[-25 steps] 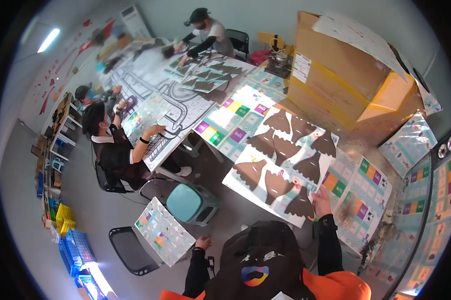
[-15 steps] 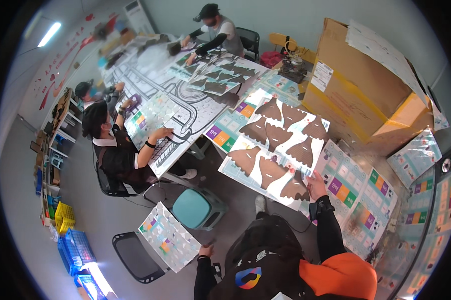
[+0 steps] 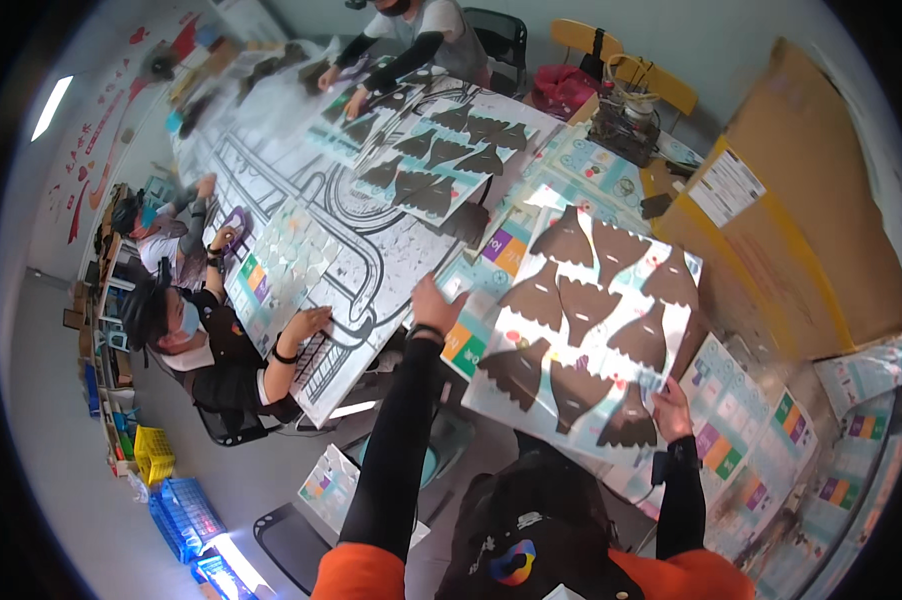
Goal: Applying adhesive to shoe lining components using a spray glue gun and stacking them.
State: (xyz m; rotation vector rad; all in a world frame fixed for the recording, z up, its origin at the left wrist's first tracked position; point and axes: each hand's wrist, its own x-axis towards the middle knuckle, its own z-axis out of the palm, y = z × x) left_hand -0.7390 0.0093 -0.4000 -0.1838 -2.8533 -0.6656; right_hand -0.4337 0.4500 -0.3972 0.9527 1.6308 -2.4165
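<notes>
My right hand (image 3: 673,410) grips the near right edge of a flat white board (image 3: 479,396). Dark brown, scalloped cut pieces (image 3: 588,302) lie on it in rows. The board rests over printed sheets (image 3: 751,420) on the table. To its left my left hand (image 3: 434,303) reaches forward, empty, with thumb and fingers apart, above the gap by the neighbouring table. A printed sheet (image 3: 329,482) lies low on the left by a chair, partly hidden behind my left forearm.
Two seated co-workers (image 3: 196,335) handle sheets at the line-patterned table (image 3: 356,260); another person (image 3: 426,45) works across it. A large cardboard box (image 3: 786,220) stands at the right. A teal stool (image 3: 449,450) and a black chair (image 3: 291,540) stand near my left arm.
My left hand has left the printed sheet by the chair and risen forward toward the board's left side. My right hand keeps its grip. The view has shifted.
</notes>
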